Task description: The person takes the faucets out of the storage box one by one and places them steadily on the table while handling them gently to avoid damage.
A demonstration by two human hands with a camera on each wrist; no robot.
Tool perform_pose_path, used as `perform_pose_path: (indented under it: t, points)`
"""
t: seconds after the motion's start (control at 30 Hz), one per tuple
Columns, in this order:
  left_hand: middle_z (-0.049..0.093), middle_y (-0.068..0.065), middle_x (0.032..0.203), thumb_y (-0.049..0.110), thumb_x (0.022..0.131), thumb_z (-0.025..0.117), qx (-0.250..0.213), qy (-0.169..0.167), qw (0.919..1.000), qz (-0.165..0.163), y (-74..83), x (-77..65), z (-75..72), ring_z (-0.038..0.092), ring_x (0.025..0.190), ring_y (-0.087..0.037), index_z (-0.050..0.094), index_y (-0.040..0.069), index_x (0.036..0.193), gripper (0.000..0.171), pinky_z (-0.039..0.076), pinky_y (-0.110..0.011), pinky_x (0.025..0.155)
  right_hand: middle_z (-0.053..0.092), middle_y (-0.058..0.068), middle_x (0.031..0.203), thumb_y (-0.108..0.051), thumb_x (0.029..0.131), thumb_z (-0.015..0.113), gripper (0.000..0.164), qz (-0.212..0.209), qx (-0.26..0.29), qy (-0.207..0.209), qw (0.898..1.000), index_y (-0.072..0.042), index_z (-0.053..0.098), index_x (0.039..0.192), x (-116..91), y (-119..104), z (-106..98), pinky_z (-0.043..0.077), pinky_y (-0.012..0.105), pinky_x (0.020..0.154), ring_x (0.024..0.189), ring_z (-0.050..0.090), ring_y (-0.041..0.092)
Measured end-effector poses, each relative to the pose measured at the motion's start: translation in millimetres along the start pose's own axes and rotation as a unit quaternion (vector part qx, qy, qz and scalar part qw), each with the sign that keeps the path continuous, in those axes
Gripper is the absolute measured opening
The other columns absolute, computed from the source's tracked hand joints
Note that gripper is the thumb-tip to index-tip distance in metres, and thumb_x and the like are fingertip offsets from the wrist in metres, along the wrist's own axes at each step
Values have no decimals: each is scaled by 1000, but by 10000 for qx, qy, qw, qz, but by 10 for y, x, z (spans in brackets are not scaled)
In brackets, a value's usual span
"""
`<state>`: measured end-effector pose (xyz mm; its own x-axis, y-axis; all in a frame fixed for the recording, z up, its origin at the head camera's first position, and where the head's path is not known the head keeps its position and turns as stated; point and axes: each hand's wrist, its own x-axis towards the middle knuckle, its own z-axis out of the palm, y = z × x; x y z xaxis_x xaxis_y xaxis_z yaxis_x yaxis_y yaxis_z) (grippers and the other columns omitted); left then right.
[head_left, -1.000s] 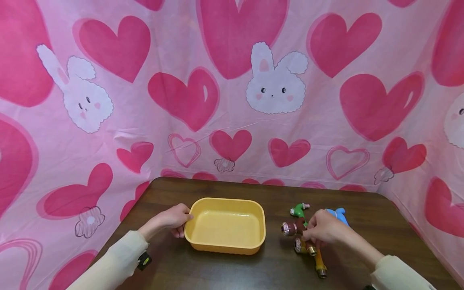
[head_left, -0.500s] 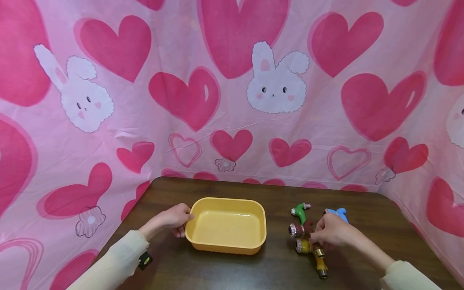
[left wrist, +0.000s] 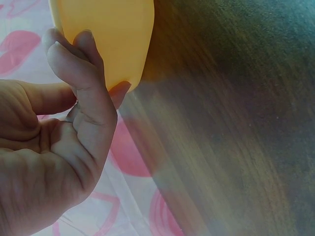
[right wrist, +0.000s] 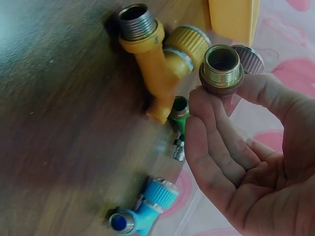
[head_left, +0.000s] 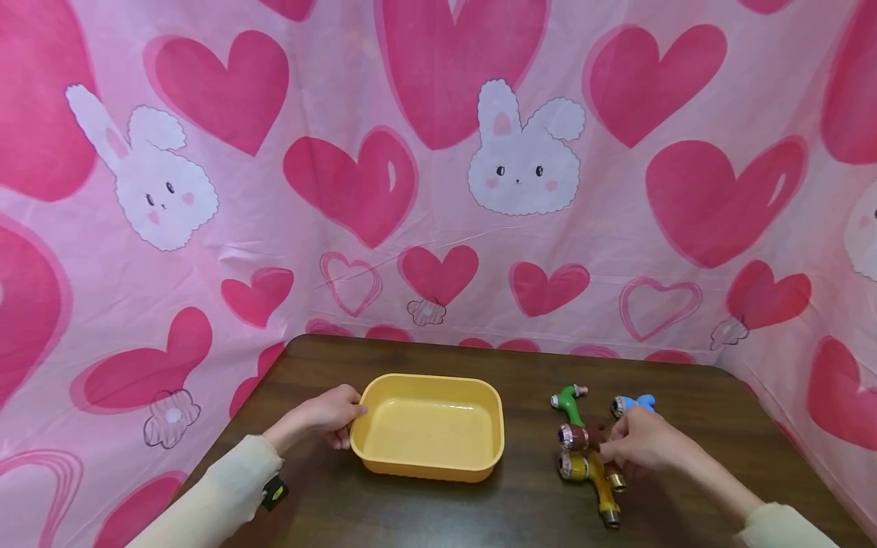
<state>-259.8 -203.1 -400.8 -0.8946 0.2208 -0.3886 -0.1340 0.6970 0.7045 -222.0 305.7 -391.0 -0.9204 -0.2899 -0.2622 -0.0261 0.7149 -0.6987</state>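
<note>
At the left side of a yellow plastic basin (head_left: 428,467), my left hand (head_left: 333,415) pinches the rim. The left wrist view has the thumb and fingers (left wrist: 93,98) around the basin's edge (left wrist: 128,39). My right hand (head_left: 647,441) holds a brown tap (head_left: 580,436) between thumb and fingertips, its brass threaded end (right wrist: 221,73) facing the right wrist camera. Just beneath it in the head view lies a yellow tap (head_left: 601,487) with a metal threaded end. A green tap (head_left: 567,399) is behind the brown one, partly covered by it. My right hand partly hides a blue tap (head_left: 633,403).
All of this is on a dark brown wooden table (head_left: 411,517) with rounded back corners. A pink cloth (head_left: 438,213) with hearts and rabbits hangs around its back and sides. The basin stands left of the taps, with bare tabletop between them.
My right hand has carried the brown tap a little to the right, uncovering more of the green, yellow and blue taps. My left hand and the basin have stayed in place.
</note>
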Motion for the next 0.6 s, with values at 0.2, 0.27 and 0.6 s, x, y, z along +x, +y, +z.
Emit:
perform_pose_path:
  t: [0.2,0.27,0.6]
  points:
    - [63,-12,59,5,108,55,32,43,10000,-24,4,5,-5,57,42,-14,65,0,93,18,55,-27,45,62,0,55,-14,84,78,27,114,-139,64,9998,-4,66,62,-29,113,-18,59,38,51,54,65,16]
    - [63,-12,59,5,108,54,14,42,10000,-26,1,7,-3,57,42,-13,65,0,94,18,55,-27,44,61,0,56,-14,85,78,27,213,-112,78,9997,-4,66,62,-46,140,-22,59,37,51,55,65,16]
    - [62,-12,60,6,108,54,-8,15,10000,-12,-10,11,-6,57,42,-14,66,-2,97,18,55,-27,45,61,-1,57,-15,85,78,26,212,86,25,9997,-4,66,64,-129,248,-63,58,36,52,54,63,15]
